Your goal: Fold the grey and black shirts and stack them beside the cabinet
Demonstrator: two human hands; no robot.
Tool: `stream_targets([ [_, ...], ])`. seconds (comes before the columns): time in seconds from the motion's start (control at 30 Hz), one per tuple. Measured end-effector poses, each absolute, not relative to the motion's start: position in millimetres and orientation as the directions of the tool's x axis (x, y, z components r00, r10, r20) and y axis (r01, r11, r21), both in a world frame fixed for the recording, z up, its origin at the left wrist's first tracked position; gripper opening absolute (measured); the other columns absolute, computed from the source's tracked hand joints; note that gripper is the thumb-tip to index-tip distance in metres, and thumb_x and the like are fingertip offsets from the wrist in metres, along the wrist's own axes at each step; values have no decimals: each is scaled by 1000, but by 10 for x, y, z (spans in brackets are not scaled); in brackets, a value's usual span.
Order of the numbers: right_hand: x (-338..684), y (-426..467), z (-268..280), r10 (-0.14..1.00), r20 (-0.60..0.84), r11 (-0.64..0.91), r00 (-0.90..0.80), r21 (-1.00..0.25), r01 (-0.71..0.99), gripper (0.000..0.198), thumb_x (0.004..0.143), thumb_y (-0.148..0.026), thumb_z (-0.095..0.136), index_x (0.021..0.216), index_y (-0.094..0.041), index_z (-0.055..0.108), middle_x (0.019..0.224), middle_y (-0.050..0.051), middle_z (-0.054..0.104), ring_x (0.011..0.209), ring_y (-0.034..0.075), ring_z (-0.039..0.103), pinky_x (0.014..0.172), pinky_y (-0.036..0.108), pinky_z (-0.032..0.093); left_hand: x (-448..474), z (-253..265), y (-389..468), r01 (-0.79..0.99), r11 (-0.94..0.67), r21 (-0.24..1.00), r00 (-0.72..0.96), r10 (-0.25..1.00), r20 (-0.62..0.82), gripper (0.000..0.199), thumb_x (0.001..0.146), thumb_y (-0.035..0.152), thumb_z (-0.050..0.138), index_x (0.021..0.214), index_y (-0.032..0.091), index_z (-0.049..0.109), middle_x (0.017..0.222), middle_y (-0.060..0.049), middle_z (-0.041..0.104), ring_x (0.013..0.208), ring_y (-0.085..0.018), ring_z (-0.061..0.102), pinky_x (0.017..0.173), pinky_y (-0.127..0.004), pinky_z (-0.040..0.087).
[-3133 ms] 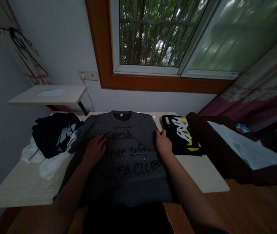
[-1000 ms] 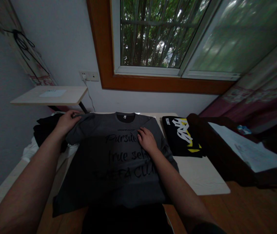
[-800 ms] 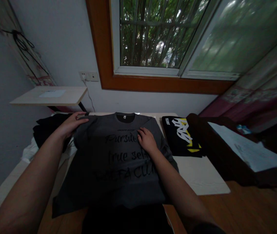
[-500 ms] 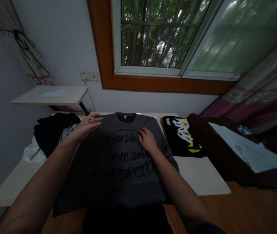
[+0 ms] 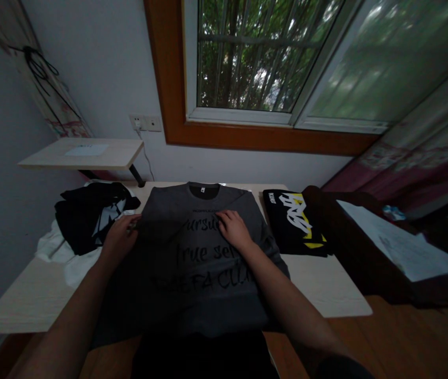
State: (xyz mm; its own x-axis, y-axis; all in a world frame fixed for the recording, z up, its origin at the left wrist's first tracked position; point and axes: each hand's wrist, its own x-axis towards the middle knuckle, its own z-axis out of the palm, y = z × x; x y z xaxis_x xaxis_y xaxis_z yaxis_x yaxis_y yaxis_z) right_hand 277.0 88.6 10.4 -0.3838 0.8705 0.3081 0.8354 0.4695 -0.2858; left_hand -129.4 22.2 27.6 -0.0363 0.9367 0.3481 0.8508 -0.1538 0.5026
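A dark grey T-shirt [image 5: 204, 268] lies spread on the table, its neckline toward the wall and black lettering facing up. Its hem hangs over the near edge. My left hand [image 5: 123, 237] is at the shirt's left sleeve edge, fingers curled in on the fabric; the fingertips are partly hidden. Flat on the chest print rests my right hand [image 5: 234, 230], fingers stretched out and covering some of the letters.
Black and white clothes [image 5: 85, 216] lie heaped on the table's left. A folded black garment with white and yellow print [image 5: 295, 221] lies at the right. A raised shelf [image 5: 82, 152] stands at back left. Beyond the table's right edge are papers [image 5: 397, 242] on a dark surface.
My left hand has come down and nearer along the shirt's left side, its fingers going from spread to curled. My right hand has slid slightly left on the print.
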Motion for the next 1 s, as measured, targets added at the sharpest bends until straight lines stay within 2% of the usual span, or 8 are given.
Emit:
stream_targets([
  [0.1, 2502, 769, 202, 792, 304, 603, -529, -264, 752, 39, 97, -29, 59, 136, -25, 62, 132, 10, 63, 120, 27, 53, 103, 42, 45, -1380, 154, 38, 909, -133, 396, -17, 935, 353, 55, 77, 20, 50, 132, 21, 58, 130, -13, 65, 126, -31, 57, 113, -49, 41],
  [0.3, 1708, 518, 288, 565, 320, 824, -760, -168, 541, 49, 94, -41, 69, 139, -26, 57, 136, 10, 60, 116, 28, 53, 93, 41, 45, -1393, -24, -44, 953, -70, 295, -48, 925, 377, 52, 86, 30, 51, 136, 19, 55, 128, -15, 63, 123, -34, 55, 112, -50, 40],
  [0.4, 1388, 485, 253, 495, 329, 865, -804, -104, 490, 40, 95, -41, 67, 132, -25, 61, 132, 8, 62, 113, 26, 54, 90, 39, 45, -1407, -75, -35, 962, -81, 260, -22, 928, 372, 49, 88, 33, 51, 134, 17, 55, 123, -15, 64, 120, -33, 56, 110, -49, 41],
  [0.5, 1220, 521, 206, 466, 348, 875, -814, -43, 482, 19, 100, -34, 59, 113, -24, 68, 118, 7, 67, 107, 24, 55, 88, 38, 43, -1411, -88, -47, 965, -74, 253, -30, 923, 384, 47, 89, 33, 51, 133, 19, 56, 119, -14, 65, 117, -33, 57, 108, -49, 42],
  [0.6, 1188, 575, 188, 466, 390, 870, -794, -43, 490, 22, 104, -31, 50, 101, -22, 70, 106, 6, 69, 100, 22, 56, 84, 37, 42, -1401, -75, -60, 966, -78, 248, -26, 919, 394, 44, 90, 32, 50, 132, 22, 58, 118, -13, 65, 117, -33, 57, 108, -48, 42],
  [0.77, 1251, 566, 212, 444, 492, 886, -749, -112, 451, 27, 106, -33, 44, 105, -22, 69, 111, 6, 70, 100, 20, 56, 86, 36, 39, -1397, -44, -64, 976, -93, 196, 13, 927, 376, 40, 92, 29, 46, 128, 20, 62, 115, -14, 64, 114, -33, 57, 107, -50, 43],
  [0.9, 1286, 518, 223, 383, 475, 922, -793, -141, 360, 28, 106, -37, 45, 104, -25, 69, 109, 4, 70, 103, 19, 57, 89, 35, 39, -1419, -45, -72, 982, -93, 167, 24, 928, 371, 39, 93, 28, 45, 125, 20, 65, 114, -15, 63, 112, -33, 57, 105, -49, 45],
  [1.0, 1328, 562, 228, 464, 440, 886, -769, -220, 409, 28, 106, -37, 45, 105, -25, 70, 104, 4, 70, 100, 19, 58, 88, 34, 40, -1430, -45, -80, 982, -96, 164, 29, 927, 374, 38, 93, 26, 45, 123, 22, 67, 113, -13, 63, 113, -32, 57, 108, -48, 43],
])
